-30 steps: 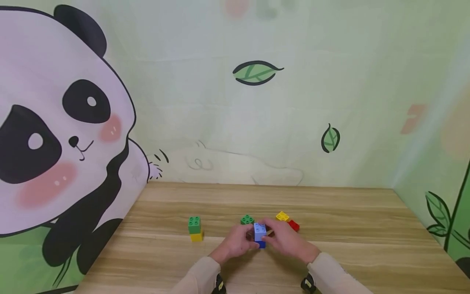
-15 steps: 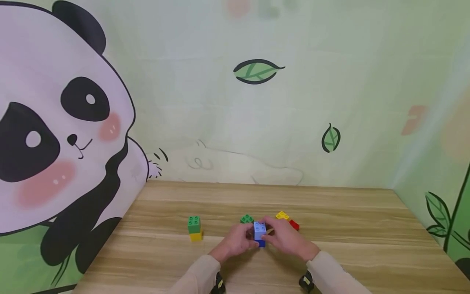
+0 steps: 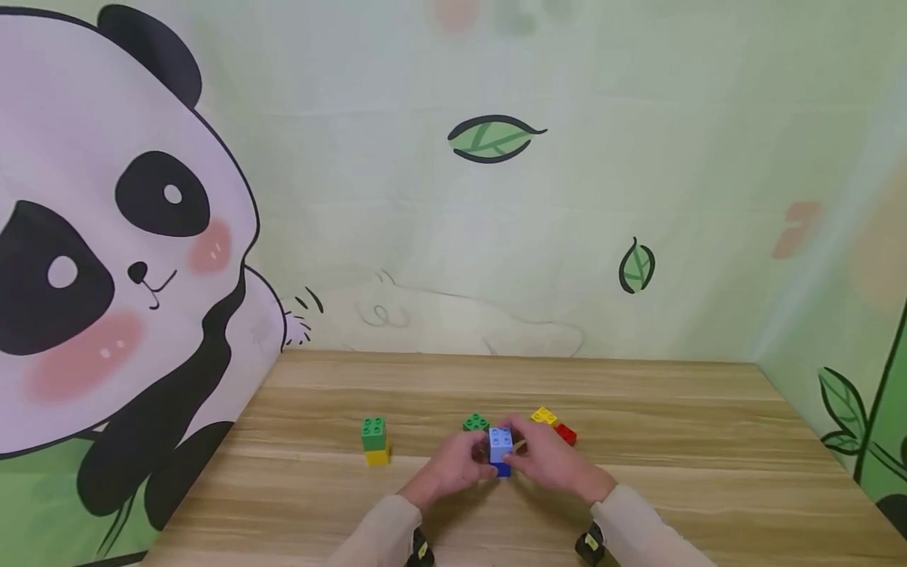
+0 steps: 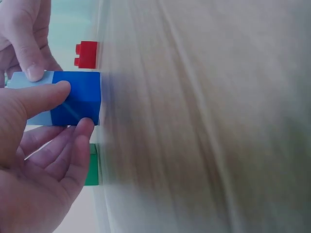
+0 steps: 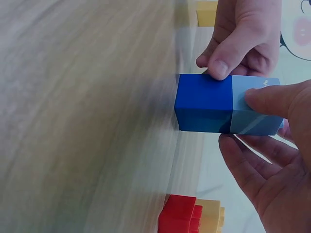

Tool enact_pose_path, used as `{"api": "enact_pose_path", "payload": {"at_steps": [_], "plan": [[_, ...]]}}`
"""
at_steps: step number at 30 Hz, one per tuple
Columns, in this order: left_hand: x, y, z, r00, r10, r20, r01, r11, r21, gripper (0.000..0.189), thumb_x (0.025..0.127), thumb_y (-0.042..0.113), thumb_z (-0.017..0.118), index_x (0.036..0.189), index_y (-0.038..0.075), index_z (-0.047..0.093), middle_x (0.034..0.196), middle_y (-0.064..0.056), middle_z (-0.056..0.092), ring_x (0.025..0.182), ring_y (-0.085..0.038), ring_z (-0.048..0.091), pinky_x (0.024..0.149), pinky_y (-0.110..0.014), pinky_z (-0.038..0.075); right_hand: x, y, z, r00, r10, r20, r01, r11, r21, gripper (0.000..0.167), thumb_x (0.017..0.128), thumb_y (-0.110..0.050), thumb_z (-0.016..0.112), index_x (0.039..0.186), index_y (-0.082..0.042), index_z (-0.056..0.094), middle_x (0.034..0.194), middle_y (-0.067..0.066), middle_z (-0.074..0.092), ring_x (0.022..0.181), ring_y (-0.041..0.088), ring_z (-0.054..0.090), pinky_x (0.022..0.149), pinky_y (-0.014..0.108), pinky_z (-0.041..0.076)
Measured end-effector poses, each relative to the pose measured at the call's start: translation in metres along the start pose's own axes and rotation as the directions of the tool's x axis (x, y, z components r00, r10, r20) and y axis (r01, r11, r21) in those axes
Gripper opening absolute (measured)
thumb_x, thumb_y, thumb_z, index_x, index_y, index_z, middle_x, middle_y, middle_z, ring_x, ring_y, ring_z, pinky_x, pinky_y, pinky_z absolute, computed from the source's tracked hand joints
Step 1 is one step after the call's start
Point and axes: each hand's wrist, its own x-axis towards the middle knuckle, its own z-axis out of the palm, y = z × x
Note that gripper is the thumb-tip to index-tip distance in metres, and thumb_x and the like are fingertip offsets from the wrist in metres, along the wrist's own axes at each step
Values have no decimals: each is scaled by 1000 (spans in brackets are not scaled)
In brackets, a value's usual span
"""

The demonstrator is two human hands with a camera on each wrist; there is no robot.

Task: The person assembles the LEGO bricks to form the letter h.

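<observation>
A light blue toy brick [image 3: 500, 445] sits on top of a dark blue brick [image 3: 502, 470], flush in an upright stack on the wooden table. My left hand [image 3: 453, 466] pinches the dark blue brick [image 4: 80, 97] between thumb and fingers from the left side. From the right, my right hand [image 3: 556, 463] grips the light blue brick [image 5: 257, 116], its thumb on the near face. In the right wrist view the seam between the two bricks looks closed. Part of the light blue brick's sides is hidden behind the fingers.
At the left stands a two-brick stack, a green brick [image 3: 373, 433] over a yellow brick [image 3: 378, 457]. Another green brick [image 3: 475, 422] lies just behind my left hand. A yellow brick [image 3: 543, 416] and a red brick [image 3: 565, 433] lie behind my right hand. A panda-printed backdrop borders the table.
</observation>
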Motion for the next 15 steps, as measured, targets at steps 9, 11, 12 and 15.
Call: {"api": "enact_pose_path", "payload": {"at_steps": [9, 11, 12, 15], "plan": [[-14, -6, -12, 999, 16, -31, -18, 998, -59, 38, 80, 9, 73, 114, -2, 60, 110, -14, 64, 97, -26, 62, 81, -35, 52, -4, -6, -3, 1000, 26, -4, -26, 998, -49, 52, 88, -14, 68, 133, -3, 45, 115, 5, 59, 101, 20, 58, 82, 34, 51], [-19, -8, -17, 999, 20, -30, -21, 999, -42, 37, 81, 10, 73, 115, -2, 60, 111, -14, 63, 98, -27, 61, 81, -36, 52, -6, -6, -3, 999, 27, -20, -28, 997, -74, 54, 87, -16, 69, 133, -4, 45, 118, 6, 58, 103, 21, 57, 84, 37, 51], [-22, -9, -21, 999, 18, -29, -19, 999, -30, 37, 82, 11, 72, 115, -1, 60, 111, -14, 63, 98, -26, 61, 81, -37, 51, -7, -7, -4, 999, 22, -32, -25, 996, -86, 55, 87, -16, 70, 134, -3, 45, 119, 7, 58, 105, 23, 57, 85, 38, 50], [-29, -10, -31, 999, 12, -31, -11, 1000, 12, 37, 84, 13, 71, 116, 1, 60, 113, -13, 62, 100, -25, 60, 83, -39, 50, -12, -6, -5, 997, 8, -77, -16, 994, -107, 57, 85, -13, 71, 134, -1, 45, 122, 11, 57, 108, 26, 56, 86, 41, 49]]}}
